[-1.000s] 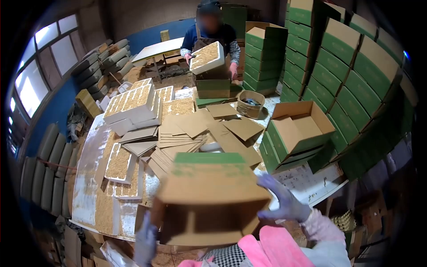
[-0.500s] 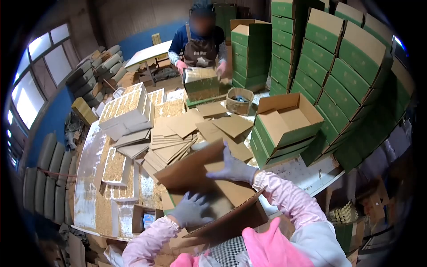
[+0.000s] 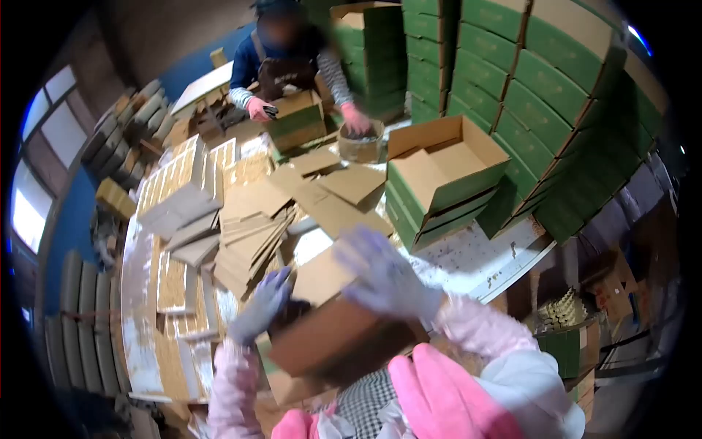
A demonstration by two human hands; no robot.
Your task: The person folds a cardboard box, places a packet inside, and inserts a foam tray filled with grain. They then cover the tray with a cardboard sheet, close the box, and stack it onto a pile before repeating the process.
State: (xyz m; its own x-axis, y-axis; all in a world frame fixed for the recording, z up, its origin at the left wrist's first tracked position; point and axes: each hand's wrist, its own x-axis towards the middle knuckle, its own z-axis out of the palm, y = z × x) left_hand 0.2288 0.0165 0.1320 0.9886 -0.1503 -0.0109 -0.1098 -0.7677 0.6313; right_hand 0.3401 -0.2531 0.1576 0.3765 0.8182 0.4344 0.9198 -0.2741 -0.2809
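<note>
A cardboard box (image 3: 344,340) with brown flaps and some green on its sides sits at the table's near edge, close to my body. My left hand (image 3: 262,306), in a pale grey glove, is at the box's left side with its fingers stretched out. Over the far right part of the box is my right hand (image 3: 391,282), similarly gloved and blurred by motion, its fingers apart. A tan cardboard panel (image 3: 318,274) shows between the two hands. The box's inside is mostly hidden.
Loose cardboard sheets (image 3: 252,227) lie beyond the box, beside white trays with a grainy tan filling (image 3: 179,183). An open green box (image 3: 446,175) stands at right, before tall stacks of green boxes (image 3: 504,80). Across the table a co-worker reaches into a round tub (image 3: 361,146).
My left hand has moved from inside the box to its left side. My right hand has come off the raised flap, which is now lower. The co-worker's hand has reached into the tub.
</note>
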